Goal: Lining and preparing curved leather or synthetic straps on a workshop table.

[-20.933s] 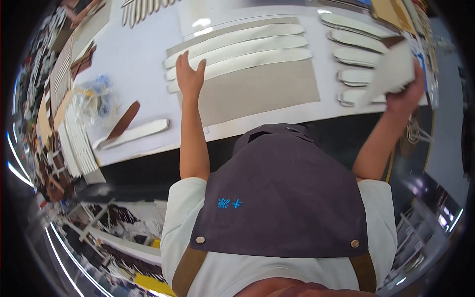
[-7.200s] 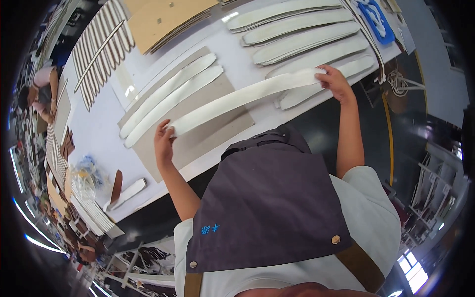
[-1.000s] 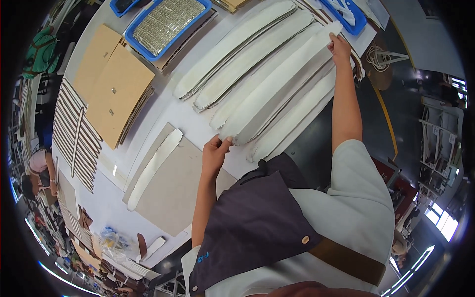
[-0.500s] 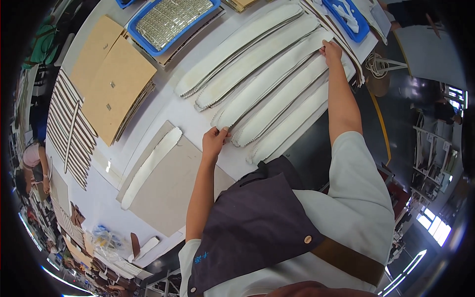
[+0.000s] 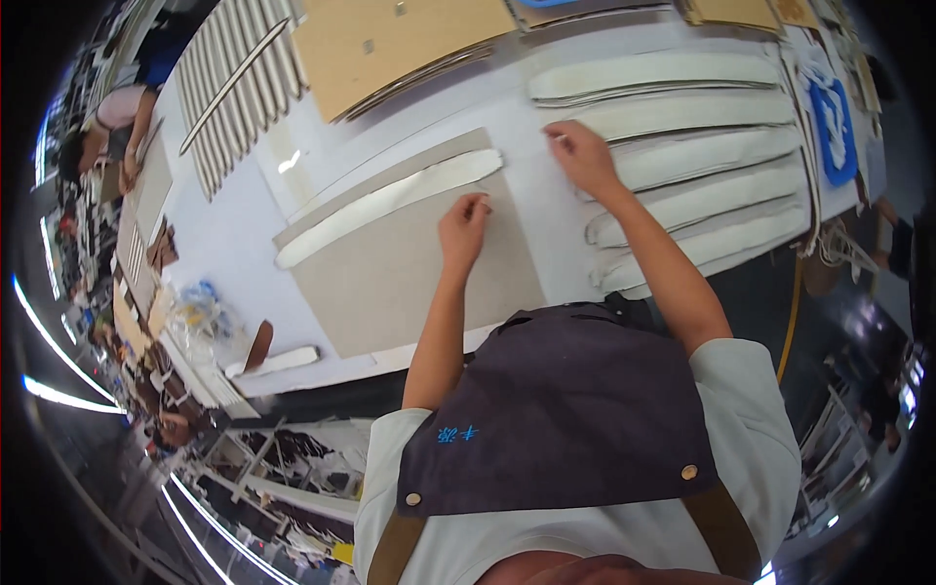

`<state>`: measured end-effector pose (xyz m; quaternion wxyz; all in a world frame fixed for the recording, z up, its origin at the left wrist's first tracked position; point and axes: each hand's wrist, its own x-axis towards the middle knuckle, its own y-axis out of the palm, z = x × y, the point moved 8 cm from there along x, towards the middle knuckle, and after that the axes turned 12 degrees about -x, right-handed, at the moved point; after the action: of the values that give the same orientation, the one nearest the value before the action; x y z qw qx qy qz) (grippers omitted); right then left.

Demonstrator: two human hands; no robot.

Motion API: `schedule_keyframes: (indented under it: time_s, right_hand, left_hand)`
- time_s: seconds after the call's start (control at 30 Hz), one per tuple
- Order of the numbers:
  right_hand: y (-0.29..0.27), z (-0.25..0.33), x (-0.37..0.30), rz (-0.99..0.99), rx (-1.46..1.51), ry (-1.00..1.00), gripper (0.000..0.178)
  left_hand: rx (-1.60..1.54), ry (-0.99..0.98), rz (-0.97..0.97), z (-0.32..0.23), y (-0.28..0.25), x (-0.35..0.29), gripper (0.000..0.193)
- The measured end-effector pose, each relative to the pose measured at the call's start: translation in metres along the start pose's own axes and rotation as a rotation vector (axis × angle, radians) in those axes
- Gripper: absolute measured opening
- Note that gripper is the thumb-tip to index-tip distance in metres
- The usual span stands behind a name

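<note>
My left hand (image 5: pixel 464 232) is over the grey board (image 5: pixel 414 278), its fingertips pressed together just below the right end of a long white strip (image 5: pixel 390 207). Whatever those fingertips may hold is too small to make out. That strip lies lengthwise along the far part of the board, a grey strip showing behind it. Between the board and several stacks of similar white strips (image 5: pixel 707 151), my right hand (image 5: pixel 583 161) hovers near the stacks' left ends. Its index finger and thumb reach out slightly apart, with nothing visible between them.
Tan boards (image 5: pixel 409 39) are piled at the far side. Brown-and-white striped slats (image 5: pixel 244 83) lie at the far left. A blue tray (image 5: pixel 832 132) with white pieces stands at the right. Near left are a clear plastic bag (image 5: pixel 205 317) and a brown piece (image 5: pixel 258 344). Another person (image 5: pixel 122 132) works beyond.
My view has turned left toward the grey board. Both hands have come off the strip they gripped by its ends in the stacks and moved over toward the board.
</note>
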<state>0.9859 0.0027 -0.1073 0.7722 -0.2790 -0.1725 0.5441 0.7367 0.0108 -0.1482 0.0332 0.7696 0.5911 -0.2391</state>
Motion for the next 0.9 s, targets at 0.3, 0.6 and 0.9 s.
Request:
schedule_keyframes:
  time_s: [0.3,0.6,0.9]
  right_hand:
    - [0.129,0.084,0.012,0.407,-0.773,-0.195,0.043]
    - [0.091,0.112,-0.014,0.800,-0.171,-0.090,0.016]
    - [-0.001,0.109,-0.031,0.874,-0.098,0.014,0.020]
  left_hand:
    - [0.683,0.218,-0.702,0.012,-0.314,0.020,0.029]
    - [0.785,-0.281,-0.506,0.042,-0.346,0.062,0.043]
    - [0.932,-0.225,-0.440,0.008,-0.311,0.068,0.045]
